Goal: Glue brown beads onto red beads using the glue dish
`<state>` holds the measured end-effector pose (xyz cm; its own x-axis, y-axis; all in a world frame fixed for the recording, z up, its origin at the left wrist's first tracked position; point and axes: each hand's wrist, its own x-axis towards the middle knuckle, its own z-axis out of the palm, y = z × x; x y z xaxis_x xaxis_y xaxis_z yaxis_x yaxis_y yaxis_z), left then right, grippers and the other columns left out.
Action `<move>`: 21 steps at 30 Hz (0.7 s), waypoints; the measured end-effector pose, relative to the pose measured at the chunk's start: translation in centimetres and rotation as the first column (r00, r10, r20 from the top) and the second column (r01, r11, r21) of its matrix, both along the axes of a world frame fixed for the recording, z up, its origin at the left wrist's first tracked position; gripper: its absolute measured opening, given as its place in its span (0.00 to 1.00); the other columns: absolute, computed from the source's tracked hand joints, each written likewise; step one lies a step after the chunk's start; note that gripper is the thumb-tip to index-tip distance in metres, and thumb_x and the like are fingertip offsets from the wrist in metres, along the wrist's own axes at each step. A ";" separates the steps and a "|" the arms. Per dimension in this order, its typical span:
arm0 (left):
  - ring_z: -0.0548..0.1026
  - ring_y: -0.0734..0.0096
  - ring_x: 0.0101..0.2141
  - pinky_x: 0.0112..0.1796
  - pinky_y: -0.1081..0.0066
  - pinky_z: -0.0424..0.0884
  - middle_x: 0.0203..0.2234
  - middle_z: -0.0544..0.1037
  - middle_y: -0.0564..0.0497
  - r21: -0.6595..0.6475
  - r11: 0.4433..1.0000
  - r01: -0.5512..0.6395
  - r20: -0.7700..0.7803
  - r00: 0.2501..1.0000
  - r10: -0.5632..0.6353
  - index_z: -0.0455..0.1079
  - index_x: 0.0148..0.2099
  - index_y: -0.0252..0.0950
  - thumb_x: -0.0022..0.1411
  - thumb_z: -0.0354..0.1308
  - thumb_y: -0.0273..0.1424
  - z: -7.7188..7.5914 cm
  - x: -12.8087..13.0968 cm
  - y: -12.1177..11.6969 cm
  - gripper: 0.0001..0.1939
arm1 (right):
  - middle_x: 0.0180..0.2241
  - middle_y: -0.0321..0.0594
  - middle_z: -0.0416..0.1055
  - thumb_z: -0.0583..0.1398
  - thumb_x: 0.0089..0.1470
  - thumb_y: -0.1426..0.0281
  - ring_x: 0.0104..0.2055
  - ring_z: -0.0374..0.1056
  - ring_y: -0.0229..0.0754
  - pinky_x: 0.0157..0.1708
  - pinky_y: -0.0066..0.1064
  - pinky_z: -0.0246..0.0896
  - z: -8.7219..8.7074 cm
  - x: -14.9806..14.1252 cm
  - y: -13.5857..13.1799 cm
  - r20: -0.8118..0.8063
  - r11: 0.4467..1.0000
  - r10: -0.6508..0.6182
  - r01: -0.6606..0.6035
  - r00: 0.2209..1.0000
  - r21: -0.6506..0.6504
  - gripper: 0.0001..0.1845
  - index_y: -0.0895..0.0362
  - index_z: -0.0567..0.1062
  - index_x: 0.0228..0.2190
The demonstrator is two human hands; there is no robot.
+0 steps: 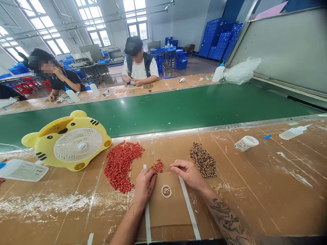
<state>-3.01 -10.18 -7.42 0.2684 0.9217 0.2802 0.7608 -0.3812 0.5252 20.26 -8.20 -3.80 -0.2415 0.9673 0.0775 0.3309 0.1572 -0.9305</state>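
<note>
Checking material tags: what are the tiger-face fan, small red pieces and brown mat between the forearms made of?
Tiger-face fan: likely molded plastic, smooth; rounded shell, thin grille ribs.
Small red pieces: light specks hint at gloss; perhaps plastic, too small to tell.
Brown mat: apparently cardboard, matte; tan, papery surface.

The small red cluster point(157, 165) lies loosely heaped — glossy little pieces flecked with dark — between a far larger, curving red heap point(119, 166) and a speckled black-and-tan pile point(202, 160) (too tiny to make out piece by piece from here).
</note>
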 end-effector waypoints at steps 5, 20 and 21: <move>0.76 0.63 0.34 0.36 0.67 0.70 0.30 0.78 0.48 0.033 0.995 -0.089 -0.135 0.986 0.093 0.75 0.40 0.38 0.68 0.50 0.27 -0.1 0.6 0.5 0.11 | 0.32 0.39 0.78 0.60 0.58 0.66 0.35 0.72 0.42 0.39 0.31 0.63 -0.6 0.4 -1.0 0.090 0.989 0.134 -0.138 0.987 0.046 0.10 0.56 0.80 0.30; 0.79 0.62 0.36 0.37 0.66 0.73 0.37 0.79 0.47 -0.087 0.961 -0.264 -0.258 0.938 0.234 0.75 0.44 0.38 0.65 0.50 0.30 3.6 -8.2 -3.9 0.12 | 0.31 0.40 0.77 0.62 0.57 0.63 0.35 0.69 0.44 0.38 0.33 0.60 -1.7 0.7 -1.4 0.219 0.892 0.412 -0.441 0.885 0.105 0.09 0.54 0.81 0.35; 0.78 0.62 0.36 0.37 0.66 0.73 0.38 0.79 0.47 -0.103 0.960 -0.260 -0.258 0.939 0.227 0.75 0.44 0.39 0.65 0.50 0.30 3.9 -8.4 -4.3 0.12 | 0.31 0.40 0.77 0.62 0.58 0.63 0.35 0.69 0.44 0.38 0.33 0.60 -1.9 0.6 -1.4 0.219 0.890 0.414 -0.443 0.883 0.106 0.09 0.53 0.81 0.34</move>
